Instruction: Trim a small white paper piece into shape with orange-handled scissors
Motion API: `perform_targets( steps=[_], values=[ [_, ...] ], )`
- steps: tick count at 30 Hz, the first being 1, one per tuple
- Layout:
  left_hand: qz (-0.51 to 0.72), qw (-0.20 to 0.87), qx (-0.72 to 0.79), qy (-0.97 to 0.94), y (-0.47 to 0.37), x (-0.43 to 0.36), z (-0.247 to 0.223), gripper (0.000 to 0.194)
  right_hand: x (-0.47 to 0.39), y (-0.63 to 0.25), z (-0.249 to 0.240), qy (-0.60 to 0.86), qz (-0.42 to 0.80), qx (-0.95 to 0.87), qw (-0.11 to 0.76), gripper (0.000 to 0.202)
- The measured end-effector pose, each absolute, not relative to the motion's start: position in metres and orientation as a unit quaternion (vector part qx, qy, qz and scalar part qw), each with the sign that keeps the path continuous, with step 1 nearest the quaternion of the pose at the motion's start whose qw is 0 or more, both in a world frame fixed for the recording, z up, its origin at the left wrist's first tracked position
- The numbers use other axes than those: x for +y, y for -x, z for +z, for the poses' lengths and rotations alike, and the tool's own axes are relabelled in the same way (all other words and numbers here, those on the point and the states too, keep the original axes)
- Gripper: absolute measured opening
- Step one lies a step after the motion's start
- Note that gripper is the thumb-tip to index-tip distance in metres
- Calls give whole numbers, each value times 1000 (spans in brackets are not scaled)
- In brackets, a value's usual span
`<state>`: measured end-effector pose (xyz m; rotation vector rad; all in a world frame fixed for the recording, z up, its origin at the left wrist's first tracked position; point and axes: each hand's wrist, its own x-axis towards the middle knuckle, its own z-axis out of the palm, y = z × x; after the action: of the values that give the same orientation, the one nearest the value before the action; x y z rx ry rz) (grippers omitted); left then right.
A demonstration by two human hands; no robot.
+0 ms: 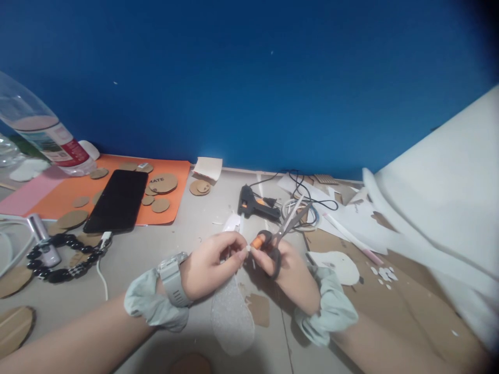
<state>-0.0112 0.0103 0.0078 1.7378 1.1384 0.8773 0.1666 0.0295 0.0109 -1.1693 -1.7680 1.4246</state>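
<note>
My left hand [214, 265] is closed, thumb and forefinger pinched on a tiny white piece [248, 249]. My right hand [290, 270] has its fingers through the handles of a pair of scissors [286, 226], whose parted blades point up and away to the right. Its thumb and forefinger tips meet the left fingertips at the white piece. Below the left hand a greyish-white rounded shape [233, 317] lies over a small brown cardboard piece [258, 310]; I cannot tell whether the left hand touches it. Just beyond the hands rests a black glue gun [257, 205].
On the left are a phone [119, 201], orange paper [181, 179] with several cardboard discs, a bead bracelet [58, 275] and a bottle [54, 140]. Coiled cables [302, 213], a white cutout [337, 267] and paper scraps [385, 274] lie right. A blue wall [249, 88] stands behind.
</note>
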Motion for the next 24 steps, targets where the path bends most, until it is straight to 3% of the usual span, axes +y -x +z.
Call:
perform_targets(
  steps=[24],
  values=[
    [355,449,453,-684,12,13,8,14,30,-167,12,436,526,-677,273,17]
  ],
)
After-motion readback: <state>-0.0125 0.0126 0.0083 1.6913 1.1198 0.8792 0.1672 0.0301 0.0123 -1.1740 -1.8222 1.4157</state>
